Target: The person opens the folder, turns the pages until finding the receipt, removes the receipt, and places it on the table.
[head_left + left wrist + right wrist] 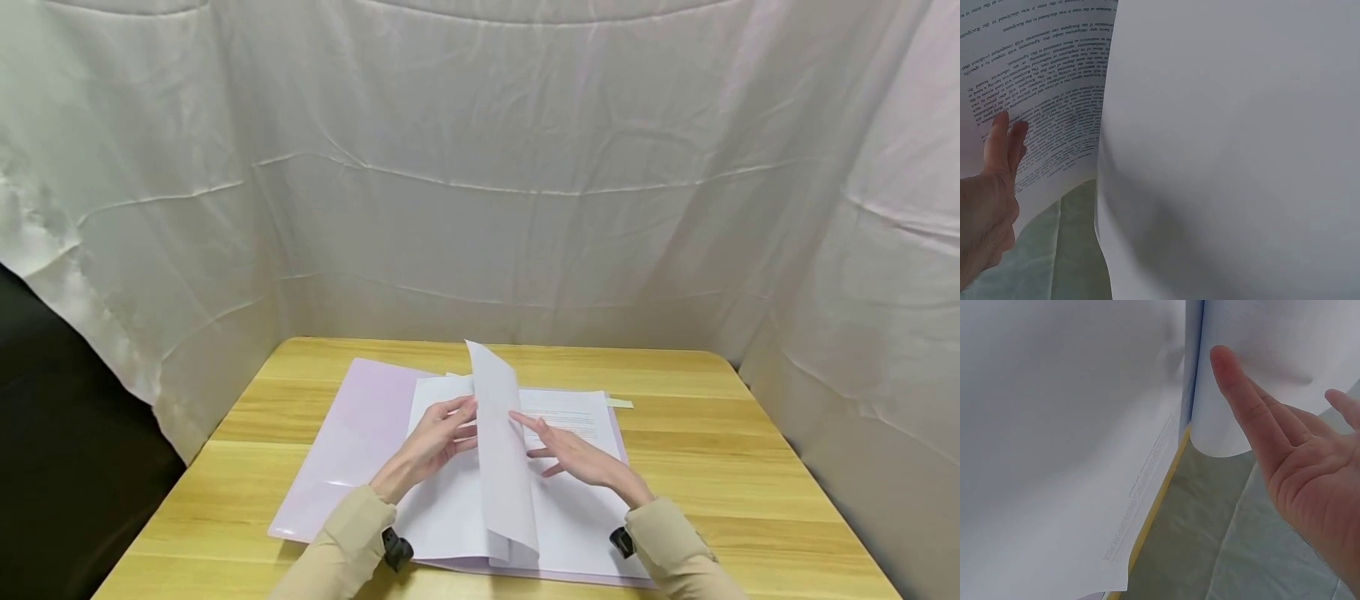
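Observation:
A lifted white sheet (501, 454) stands curved upright in the middle of an open lilac folder (367, 421). My left hand (435, 437) is on its left side; in the left wrist view the fingers (999, 140) lie straight against the printed face. On the other side my right hand (581, 462) reaches in, its index fingertip right at the blank face. The right wrist view shows that hand (1304, 450) with extended fingers over the curled paper. Below the right hand lies a printed page (562, 421). A blank white page (442, 517) lies on the left.
The folder lies on a wooden table (697, 492). A pale tab (619, 403) sticks out at the folder's right edge. Grey-white curtains (510, 183) hang behind and at both sides. Black wrist devices (396, 550) show at both sleeves.

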The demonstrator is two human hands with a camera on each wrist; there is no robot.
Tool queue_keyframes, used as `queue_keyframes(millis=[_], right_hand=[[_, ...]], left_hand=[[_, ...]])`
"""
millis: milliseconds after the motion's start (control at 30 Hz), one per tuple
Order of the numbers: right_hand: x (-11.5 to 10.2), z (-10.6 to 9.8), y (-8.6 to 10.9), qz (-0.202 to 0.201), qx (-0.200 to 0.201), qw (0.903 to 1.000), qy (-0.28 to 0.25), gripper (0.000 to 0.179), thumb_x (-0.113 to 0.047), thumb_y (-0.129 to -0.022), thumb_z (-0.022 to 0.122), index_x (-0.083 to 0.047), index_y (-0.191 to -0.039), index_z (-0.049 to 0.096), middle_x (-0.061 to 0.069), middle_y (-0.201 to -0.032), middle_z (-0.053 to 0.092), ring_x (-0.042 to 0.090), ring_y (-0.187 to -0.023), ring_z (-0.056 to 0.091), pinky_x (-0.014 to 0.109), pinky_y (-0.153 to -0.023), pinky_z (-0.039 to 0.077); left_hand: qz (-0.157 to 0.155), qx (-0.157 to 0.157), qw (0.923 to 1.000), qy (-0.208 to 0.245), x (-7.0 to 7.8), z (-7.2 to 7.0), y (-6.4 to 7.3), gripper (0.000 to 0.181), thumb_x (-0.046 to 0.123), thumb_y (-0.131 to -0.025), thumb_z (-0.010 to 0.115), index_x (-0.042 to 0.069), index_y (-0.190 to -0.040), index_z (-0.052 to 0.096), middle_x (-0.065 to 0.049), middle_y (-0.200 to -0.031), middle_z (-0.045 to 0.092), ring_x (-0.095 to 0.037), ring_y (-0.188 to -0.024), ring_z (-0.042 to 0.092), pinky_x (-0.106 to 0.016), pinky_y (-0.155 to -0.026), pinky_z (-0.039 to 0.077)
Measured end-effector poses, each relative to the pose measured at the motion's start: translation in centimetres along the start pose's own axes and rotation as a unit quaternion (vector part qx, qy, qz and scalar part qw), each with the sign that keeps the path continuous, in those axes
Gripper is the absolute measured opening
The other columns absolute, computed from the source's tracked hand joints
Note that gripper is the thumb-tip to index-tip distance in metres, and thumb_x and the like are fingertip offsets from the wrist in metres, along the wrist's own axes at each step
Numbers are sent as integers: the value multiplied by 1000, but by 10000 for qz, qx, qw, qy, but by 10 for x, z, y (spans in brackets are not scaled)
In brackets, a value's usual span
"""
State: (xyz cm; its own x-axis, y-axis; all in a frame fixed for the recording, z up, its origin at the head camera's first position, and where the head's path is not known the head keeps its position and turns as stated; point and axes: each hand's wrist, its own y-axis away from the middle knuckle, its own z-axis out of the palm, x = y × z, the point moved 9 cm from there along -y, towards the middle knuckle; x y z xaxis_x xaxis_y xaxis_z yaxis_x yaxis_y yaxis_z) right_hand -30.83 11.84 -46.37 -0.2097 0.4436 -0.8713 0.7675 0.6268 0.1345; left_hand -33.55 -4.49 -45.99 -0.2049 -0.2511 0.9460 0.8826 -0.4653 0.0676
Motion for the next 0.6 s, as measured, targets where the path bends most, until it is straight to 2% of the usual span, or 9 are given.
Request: queue_keyframes(millis=[133,267,433,600], right_hand=[[1,1,1,-30,-34,10000,-9,61,-50,-109,6,-25,-162,21,20,-169,13,54,-134,49,52,-93,60],[2,1,2,-91,-69,9999,-11,62,-49,-109,5,-22,-162,20,21,-169,12,54,-134,50,53,-95,59],[7,-2,6,-161,-146,9998,-44,62,-48,-110,7,-18,-162,19,24,-168,9,55,-134,48,55,-98,57],[15,-10,12,-144,-214,9996,-128,61,-43,-111,9,-11,-162,18,26,-167,11,55,-136,46,60,-103,52]], left_hand=[[-68,72,9999,46,0,-2,1,57,22,-107,50,-12,-149,32,1,-111,68,-12,-99,72,-28,-90,61],[-49,328,9994,-40,0,-8,1,53,12,-105,51,-14,-147,34,-2,-109,69,-12,-96,72,-26,-87,62],[13,1053,9937,-376,0,-24,2,48,0,-95,57,-16,-139,47,-11,-104,75,-10,-86,72,-22,-78,62],[-165,1870,9776,-955,-1,-49,9,47,-1,-87,67,-13,-131,57,-15,-100,76,-10,-79,70,-21,-70,61]])
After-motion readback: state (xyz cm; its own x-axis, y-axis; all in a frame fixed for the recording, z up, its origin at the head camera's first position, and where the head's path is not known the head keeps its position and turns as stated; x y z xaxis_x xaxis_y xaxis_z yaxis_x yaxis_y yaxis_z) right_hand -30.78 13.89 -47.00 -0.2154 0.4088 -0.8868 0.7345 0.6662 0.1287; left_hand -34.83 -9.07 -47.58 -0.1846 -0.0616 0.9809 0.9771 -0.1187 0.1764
